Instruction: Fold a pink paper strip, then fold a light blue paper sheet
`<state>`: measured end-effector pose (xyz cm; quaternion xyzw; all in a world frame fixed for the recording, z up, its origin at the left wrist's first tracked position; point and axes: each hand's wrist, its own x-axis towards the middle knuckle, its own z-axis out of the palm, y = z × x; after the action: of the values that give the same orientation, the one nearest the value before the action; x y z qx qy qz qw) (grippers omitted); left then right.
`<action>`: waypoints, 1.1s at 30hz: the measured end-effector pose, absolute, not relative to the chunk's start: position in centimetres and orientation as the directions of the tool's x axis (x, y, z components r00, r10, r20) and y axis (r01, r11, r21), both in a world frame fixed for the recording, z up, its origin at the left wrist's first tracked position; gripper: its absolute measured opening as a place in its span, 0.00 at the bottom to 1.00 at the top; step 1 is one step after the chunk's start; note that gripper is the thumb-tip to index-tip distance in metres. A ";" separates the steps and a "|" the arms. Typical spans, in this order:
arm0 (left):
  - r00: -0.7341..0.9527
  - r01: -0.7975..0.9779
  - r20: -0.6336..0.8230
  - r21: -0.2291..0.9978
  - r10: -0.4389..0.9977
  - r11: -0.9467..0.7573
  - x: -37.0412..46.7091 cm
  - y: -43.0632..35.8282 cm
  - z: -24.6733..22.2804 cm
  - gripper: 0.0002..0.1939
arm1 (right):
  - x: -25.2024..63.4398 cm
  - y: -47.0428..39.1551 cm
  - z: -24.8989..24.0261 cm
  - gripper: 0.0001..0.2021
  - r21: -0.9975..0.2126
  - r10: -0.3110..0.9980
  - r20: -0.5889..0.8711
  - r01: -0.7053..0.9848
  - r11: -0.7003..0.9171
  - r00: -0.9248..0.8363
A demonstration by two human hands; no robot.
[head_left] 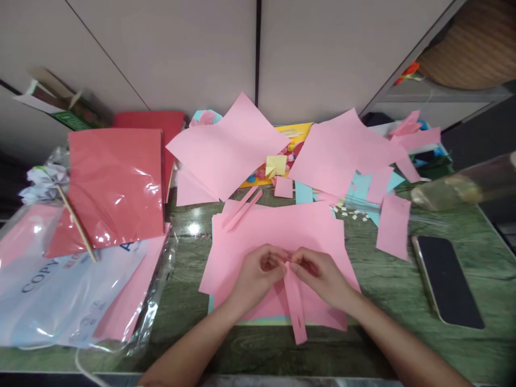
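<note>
My left hand (pixel 261 273) and my right hand (pixel 320 273) meet over a stack of pink paper sheets (pixel 278 226). Between them is a narrow folded pink paper strip (pixel 294 306), its upper end pinched in the fingertips of both hands. The strip's lower end hangs toward me, reaching past the front edge of the stack. Two more thin pink strips (pixel 244 209) lie on the stack's upper left corner. Fingers partly hide the pinched end, so its exact fold is unclear.
Plastic-wrapped paper packs (pixel 80 290) fill the left, with a stick-stemmed paper flower (pixel 46 180) on top. Large pink sheets (pixel 234 145) and coloured scraps (pixel 393 226) lie behind. A phone (pixel 447 282) rests at right, near a clear bottle-like object (pixel 463 185).
</note>
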<state>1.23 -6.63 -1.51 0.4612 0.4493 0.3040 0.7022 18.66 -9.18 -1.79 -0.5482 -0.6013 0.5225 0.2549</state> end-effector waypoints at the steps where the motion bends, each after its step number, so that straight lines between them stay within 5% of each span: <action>1: 0.416 0.006 -0.346 0.926 0.841 0.378 1.3 -6.6 -1.5 0.05 | 18.6 -9.2 -1.7 0.11 -0.907 0.925 -0.265 0.395 -0.143 -0.273; 10: 0.427 0.002 -0.371 0.912 0.824 0.410 1.1 -6.2 -1.9 0.08 | 18.9 -8.9 -1.3 0.11 -0.908 0.908 -0.294 0.383 -0.168 -0.298; 18: 0.006 -0.117 -0.331 0.937 0.944 0.329 -0.4 -5.2 -3.2 0.05 | 19.8 -8.0 0.9 0.05 -0.880 0.786 -0.417 0.418 -0.225 -0.456; 21: -0.085 -0.185 -0.332 0.932 0.940 0.312 -0.9 -4.8 -3.6 0.06 | 20.4 -7.6 0.9 0.06 -0.860 0.815 -0.463 0.397 -0.320 -0.347; 26: -0.088 -0.217 -0.298 0.937 0.950 0.274 -1.4 -4.5 -3.4 0.07 | 22.0 -6.7 -0.3 0.08 -0.903 0.896 -0.430 0.076 -0.423 -0.114; 33: 0.101 0.026 -0.274 0.962 0.956 0.273 -1.4 -4.1 -2.1 0.06 | 22.8 -6.3 -0.7 0.09 -0.943 0.952 -0.280 0.152 -0.297 0.124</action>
<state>-1.38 -4.15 -2.13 0.4543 0.5408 0.3964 0.5866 22.79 -6.28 -0.69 -0.6329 -0.4360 0.4978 0.4020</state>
